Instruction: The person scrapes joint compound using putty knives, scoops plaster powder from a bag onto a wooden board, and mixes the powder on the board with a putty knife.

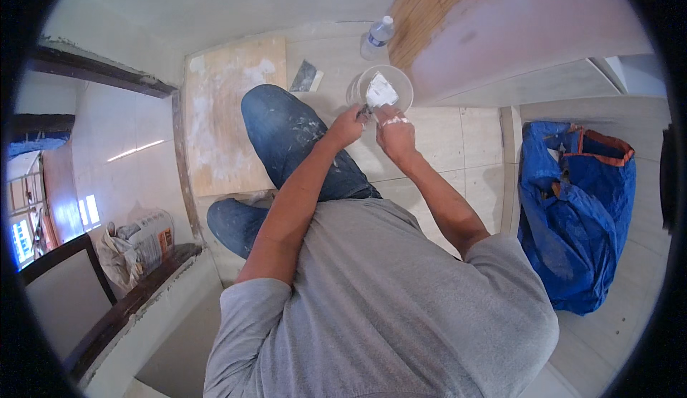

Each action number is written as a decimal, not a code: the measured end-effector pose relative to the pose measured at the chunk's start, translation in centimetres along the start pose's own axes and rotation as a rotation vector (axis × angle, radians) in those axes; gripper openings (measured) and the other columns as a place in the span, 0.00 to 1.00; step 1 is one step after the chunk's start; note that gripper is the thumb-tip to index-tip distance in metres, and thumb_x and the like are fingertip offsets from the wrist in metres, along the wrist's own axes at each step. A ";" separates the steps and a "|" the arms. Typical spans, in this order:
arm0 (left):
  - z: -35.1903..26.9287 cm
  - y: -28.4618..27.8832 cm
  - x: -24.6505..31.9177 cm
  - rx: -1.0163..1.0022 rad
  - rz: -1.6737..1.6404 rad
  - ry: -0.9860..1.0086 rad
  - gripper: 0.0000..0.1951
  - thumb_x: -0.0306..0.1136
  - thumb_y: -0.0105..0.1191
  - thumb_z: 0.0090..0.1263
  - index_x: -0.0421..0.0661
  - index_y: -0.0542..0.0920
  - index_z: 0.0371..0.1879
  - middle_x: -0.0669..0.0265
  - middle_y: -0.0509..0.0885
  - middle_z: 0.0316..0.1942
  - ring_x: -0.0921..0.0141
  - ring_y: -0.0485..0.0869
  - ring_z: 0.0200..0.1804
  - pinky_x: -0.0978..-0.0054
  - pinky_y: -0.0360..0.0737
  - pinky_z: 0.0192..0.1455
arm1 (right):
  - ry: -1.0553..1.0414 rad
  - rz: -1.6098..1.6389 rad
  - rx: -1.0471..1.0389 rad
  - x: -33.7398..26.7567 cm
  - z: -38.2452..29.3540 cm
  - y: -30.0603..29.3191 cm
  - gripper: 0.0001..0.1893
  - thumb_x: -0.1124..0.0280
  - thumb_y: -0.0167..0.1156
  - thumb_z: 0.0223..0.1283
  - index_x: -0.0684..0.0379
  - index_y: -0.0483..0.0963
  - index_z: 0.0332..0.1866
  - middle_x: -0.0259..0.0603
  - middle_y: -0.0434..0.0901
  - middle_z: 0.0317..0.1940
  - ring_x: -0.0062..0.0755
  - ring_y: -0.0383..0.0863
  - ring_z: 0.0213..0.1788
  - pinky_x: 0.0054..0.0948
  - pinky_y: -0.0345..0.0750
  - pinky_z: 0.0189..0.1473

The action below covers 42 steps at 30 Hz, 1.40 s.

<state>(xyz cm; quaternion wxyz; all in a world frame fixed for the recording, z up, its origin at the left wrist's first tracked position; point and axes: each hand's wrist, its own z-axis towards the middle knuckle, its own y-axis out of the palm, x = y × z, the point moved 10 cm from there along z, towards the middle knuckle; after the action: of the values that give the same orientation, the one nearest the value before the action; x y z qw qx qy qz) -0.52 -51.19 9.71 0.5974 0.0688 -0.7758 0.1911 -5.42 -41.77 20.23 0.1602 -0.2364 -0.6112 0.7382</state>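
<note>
A putty knife (pixel 382 90) lies over the mouth of a clear plastic bucket (pixel 406 84), its blade coated with white paste. My left hand (pixel 346 128) is closed around its dark handle, most of which is hidden by the fingers. Close beside it, my right hand (pixel 396 134) has curled fingers at the lower edge of the blade. White paste smears the fingers of my right hand. Whether that hand grips a thing of its own is hidden. A broad scraper blade (pixel 305 77) lies flat on the floor left of the bucket.
A plastic bottle (pixel 378 38) stands behind the bucket, near a wood-grain panel (pixel 429 12) partly coated white. A paste-smeared board (pixel 231 130) lies left of my knee. At right sits a blue tarpaulin bag (pixel 577 226); at left, a crumpled sack (pixel 142 242) rests by a dark ledge.
</note>
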 end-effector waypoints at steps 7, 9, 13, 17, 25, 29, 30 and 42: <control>0.3 -1.1 -0.4 0.128 0.087 0.037 0.13 0.35 0.52 0.74 0.38 0.75 0.49 0.45 0.83 0.42 0.51 0.83 0.46 0.58 0.76 0.50 | -0.080 0.018 0.050 -2.3 0.3 -1.1 0.19 0.77 0.64 0.50 0.58 0.78 0.51 0.43 0.79 0.43 0.49 0.82 0.45 0.44 0.83 0.42; 0.3 -1.0 0.0 0.122 0.109 0.034 0.13 0.35 0.53 0.74 0.38 0.75 0.49 0.44 0.83 0.43 0.50 0.83 0.46 0.57 0.76 0.51 | -0.063 0.005 0.013 -2.0 0.5 -0.6 0.19 0.77 0.64 0.50 0.59 0.78 0.50 0.43 0.79 0.43 0.49 0.82 0.45 0.44 0.83 0.42; -0.1 -0.3 0.9 0.040 0.125 0.003 0.15 0.35 0.53 0.73 0.37 0.75 0.51 0.43 0.82 0.45 0.48 0.82 0.47 0.57 0.76 0.52 | -0.069 -0.009 0.053 -1.3 0.1 0.5 0.17 0.77 0.62 0.49 0.59 0.77 0.48 0.42 0.78 0.46 0.47 0.83 0.46 0.44 0.83 0.43; 0.0 0.6 0.5 0.020 0.102 0.016 0.15 0.35 0.53 0.73 0.37 0.75 0.51 0.44 0.83 0.44 0.51 0.83 0.46 0.58 0.76 0.52 | -0.003 -0.054 0.071 0.3 1.0 1.6 0.18 0.75 0.63 0.49 0.60 0.78 0.49 0.42 0.78 0.47 0.47 0.83 0.45 0.43 0.83 0.42; 0.7 -0.4 -1.3 0.083 0.000 0.009 0.19 0.39 0.54 0.74 0.38 0.74 0.57 0.39 0.82 0.49 0.45 0.81 0.55 0.54 0.76 0.57 | -0.077 0.003 0.005 -1.3 1.0 -0.5 0.17 0.76 0.61 0.53 0.58 0.78 0.51 0.42 0.79 0.46 0.49 0.83 0.45 0.44 0.83 0.42; 0.6 -1.0 0.1 0.106 0.079 -0.031 0.18 0.38 0.54 0.73 0.38 0.75 0.55 0.39 0.82 0.48 0.44 0.81 0.54 0.54 0.76 0.56 | -0.030 -0.059 0.004 -1.4 1.7 0.9 0.18 0.76 0.61 0.52 0.58 0.78 0.51 0.42 0.79 0.46 0.48 0.82 0.44 0.44 0.83 0.42; 0.5 -1.0 -0.3 0.085 0.058 -0.038 0.17 0.37 0.54 0.73 0.38 0.75 0.54 0.40 0.82 0.47 0.43 0.81 0.53 0.53 0.75 0.55 | -0.036 -0.057 0.003 -1.5 1.4 0.8 0.18 0.76 0.61 0.52 0.58 0.78 0.51 0.42 0.79 0.46 0.48 0.82 0.44 0.44 0.83 0.42; 0.3 -0.9 0.5 0.102 0.154 0.034 0.16 0.36 0.53 0.73 0.37 0.75 0.52 0.41 0.82 0.46 0.44 0.80 0.53 0.52 0.75 0.55 | -0.048 -0.035 -0.002 -1.2 1.3 1.2 0.16 0.76 0.61 0.51 0.59 0.78 0.49 0.45 0.79 0.43 0.50 0.84 0.43 0.44 0.83 0.41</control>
<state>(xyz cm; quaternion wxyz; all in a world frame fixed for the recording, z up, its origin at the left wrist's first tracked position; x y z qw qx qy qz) -0.65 -52.05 10.28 0.5898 0.0363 -0.7578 0.2768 -5.03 -43.71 19.38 0.1582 -0.2080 -0.6198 0.7400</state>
